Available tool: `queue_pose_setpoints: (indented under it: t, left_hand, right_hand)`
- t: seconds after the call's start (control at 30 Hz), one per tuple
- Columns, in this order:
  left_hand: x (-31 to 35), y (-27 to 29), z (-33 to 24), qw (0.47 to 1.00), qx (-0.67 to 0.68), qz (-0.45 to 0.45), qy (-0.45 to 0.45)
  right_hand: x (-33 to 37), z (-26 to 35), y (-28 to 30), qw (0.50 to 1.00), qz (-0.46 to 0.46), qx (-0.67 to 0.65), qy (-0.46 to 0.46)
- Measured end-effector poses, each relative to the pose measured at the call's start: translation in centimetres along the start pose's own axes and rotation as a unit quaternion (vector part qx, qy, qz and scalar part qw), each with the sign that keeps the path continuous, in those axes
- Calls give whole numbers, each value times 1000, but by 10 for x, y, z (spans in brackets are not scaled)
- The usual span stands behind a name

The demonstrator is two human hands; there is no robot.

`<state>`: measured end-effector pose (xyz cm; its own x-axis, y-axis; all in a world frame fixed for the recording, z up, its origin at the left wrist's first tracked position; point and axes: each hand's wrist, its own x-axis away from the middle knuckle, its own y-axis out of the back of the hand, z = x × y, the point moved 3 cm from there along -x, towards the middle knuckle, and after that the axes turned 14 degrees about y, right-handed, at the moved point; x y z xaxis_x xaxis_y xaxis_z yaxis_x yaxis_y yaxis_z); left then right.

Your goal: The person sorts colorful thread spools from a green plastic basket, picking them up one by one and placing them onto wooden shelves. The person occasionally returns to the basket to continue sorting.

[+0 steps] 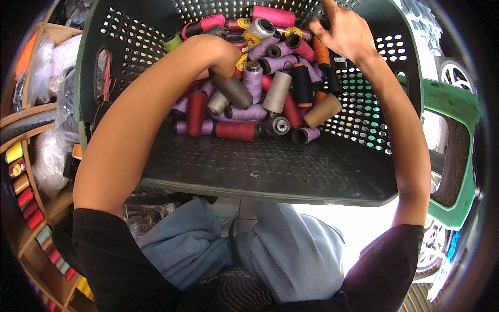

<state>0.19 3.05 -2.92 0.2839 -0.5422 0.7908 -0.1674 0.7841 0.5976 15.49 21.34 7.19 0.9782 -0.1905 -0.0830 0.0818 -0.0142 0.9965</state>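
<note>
Both my arms reach into a black perforated plastic basket (260, 177) that holds a heap of thread spools. My left hand (221, 54) bends down into the heap at the middle; its fingers are hidden behind the wrist. Just below it lies a dark grey-brown spool (232, 92). At the far right, my right hand (345, 31) has thumb and fingers curled round a dark spool (325, 21), mostly covered. Close under that hand are an orange spool (320, 53) and a black spool (333, 80). A beige spool (278, 92) and a dark red spool (196, 113) lie nearer.
Lilac, pink and red spools fill the basket's far half. Wooden shelves (36, 208) with coloured spools and plastic bags (51, 156) stand left. On the right are a green plastic frame (451, 104) and spoked wheels (455, 75). My legs (291, 244) are below the basket.
</note>
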Motion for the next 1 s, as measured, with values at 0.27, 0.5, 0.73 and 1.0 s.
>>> queue_pose_setpoints:
  t: [0.27, 0.5, 0.73, 1.0]
  left_hand:
    - [-1, -18, -14, 993, -45, 82, -71]
    - [19, -12, -27, 989, -112, 95, 12]
    - [13, 13, 17, 994, 80, 19, -78]
    - [37, 40, 53, 994, 7, -46, 103]
  right_hand:
    - [-1, 1, 1, 998, -5, -28, 50]
    - [1, -30, -14, 995, 72, -59, 29]
    - [1, -50, -12, 995, 53, -85, 17]
    - [1, -41, -9, 996, 27, -61, 66]
